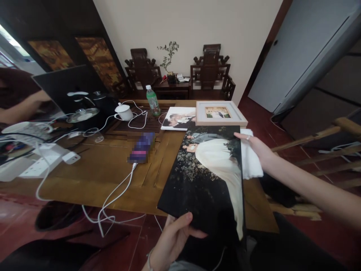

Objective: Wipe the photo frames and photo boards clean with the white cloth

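Observation:
A large dark wedding photo panel (203,184) is held tilted over the table's near right edge. My left hand (177,235) grips its lower edge, thumb on the front and fingers partly behind. On the panel's right edge, my right hand (255,148) has its thumb at the front and a white cloth (251,162) pressed between the hand and the panel's side. Behind the panel lie a white-edged photo print (173,119) and a light wood picture frame (239,114), which overlap slightly. A phone (141,148) with a white charging cable rests to the left.
On the wooden table (96,180) stand a green-labelled bottle (153,101), a lidded white cup (123,111), a dark pot (87,118) and a white power strip (42,165) amid tangled cables. A person's arm (25,107) shows behind a laptop (63,88). Wooden chairs (211,71) stand by the wall.

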Demonstrator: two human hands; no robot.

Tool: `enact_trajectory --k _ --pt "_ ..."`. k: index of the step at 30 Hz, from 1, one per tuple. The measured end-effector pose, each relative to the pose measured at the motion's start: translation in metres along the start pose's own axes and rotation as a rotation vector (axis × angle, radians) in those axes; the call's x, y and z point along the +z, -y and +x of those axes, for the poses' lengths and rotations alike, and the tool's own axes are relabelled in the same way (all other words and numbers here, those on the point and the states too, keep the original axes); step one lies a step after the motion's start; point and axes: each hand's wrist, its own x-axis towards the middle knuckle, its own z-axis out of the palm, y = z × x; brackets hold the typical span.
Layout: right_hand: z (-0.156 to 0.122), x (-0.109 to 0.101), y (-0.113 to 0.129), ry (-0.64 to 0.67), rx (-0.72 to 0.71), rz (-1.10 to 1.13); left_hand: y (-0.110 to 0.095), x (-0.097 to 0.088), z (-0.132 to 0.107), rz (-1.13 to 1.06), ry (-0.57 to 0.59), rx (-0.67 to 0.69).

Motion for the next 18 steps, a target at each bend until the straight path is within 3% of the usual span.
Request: enact_trajectory --k 2,4,6,7,9,11,14,18 --pt "0.010 -0.009 0.001 -0.159 -0.117 0.089 -0.005 -0.007 -0.004 0.012 -0.039 0.014" --pt "0.018 -0.022 0.005 -0.342 -0.350 0.003 -0.012 -0.013 -0.006 0.018 -0.074 0.049" --pt "0.023 -0.036 0.007 -0.457 -0.628 -0.398 -0.019 -0.019 -0.005 0.016 -0.101 0.085" --pt "0.024 -0.042 0.007 -0.439 -0.729 -0.659 -0.022 -0.021 -0.004 0.013 -0.117 0.102" --pt "0.024 -0.048 -0.001 -0.237 -0.870 -1.142 -0.029 -0.023 -0.001 0.007 -0.157 0.135" --pt "0.023 -0.047 -0.016 0.070 -1.002 -1.438 -0.035 -0.023 0.003 -0.001 -0.192 0.171" --pt "0.016 -0.031 -0.045 0.330 -1.153 -1.642 -0.041 -0.023 0.010 -0.018 -0.214 0.218" --pt "-0.007 -0.003 -0.052 0.481 -1.036 -1.749 -0.047 -0.025 0.020 -0.021 -0.199 0.232"
